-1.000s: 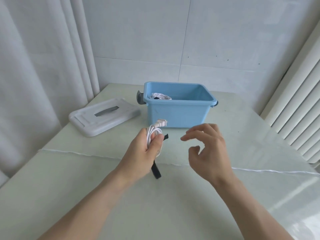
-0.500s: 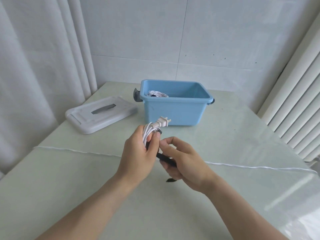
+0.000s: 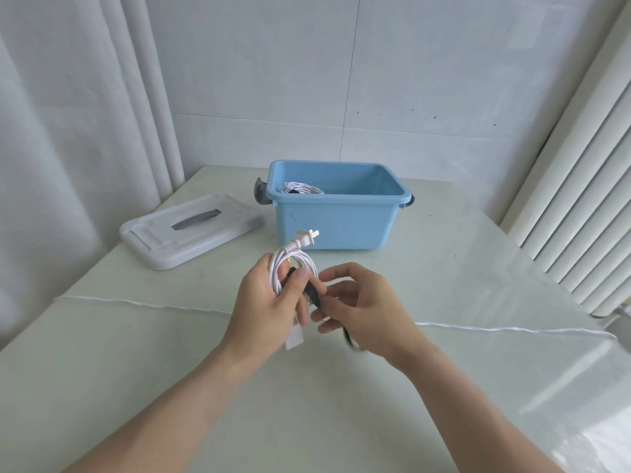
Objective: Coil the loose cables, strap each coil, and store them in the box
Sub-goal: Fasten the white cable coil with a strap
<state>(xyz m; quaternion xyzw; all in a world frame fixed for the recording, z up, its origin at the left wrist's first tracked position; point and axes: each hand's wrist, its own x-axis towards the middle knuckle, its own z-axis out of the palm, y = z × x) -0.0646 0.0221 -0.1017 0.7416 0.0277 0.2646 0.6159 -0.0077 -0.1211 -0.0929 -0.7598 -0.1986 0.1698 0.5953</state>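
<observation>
Cable coil [image 3: 293,268], white and wound into a long loop, sits upright in the left hand [image 3: 269,302], whose fingers curl round its lower part while the thumb presses across the front. Its long axis runs up and away from that palm, with the plug [image 3: 305,239] sticking out past the fingertips toward the blue box [image 3: 336,221].

Just to the right of that hand, nearly touching it, the right hand [image 3: 358,308] pinches the black strap [image 3: 312,294] between thumb and forefinger. From the pinch, the strap runs back toward the left thumb and seems to be anchored under it, crossing the coil's long axis rather than lying along it. A loose end of something dark shows below the right palm; I cannot tell whether it is the same strap.

That crossing looks like what matters next: the right hand is the free one, so I would guess it has to carry the strap round the bundle, behind the left fingers and back to the front.

The box stands beyond both hands, with another white coil [image 3: 300,188] already inside it. The lid [image 3: 191,230] lies further off, beyond the left hand.
</observation>
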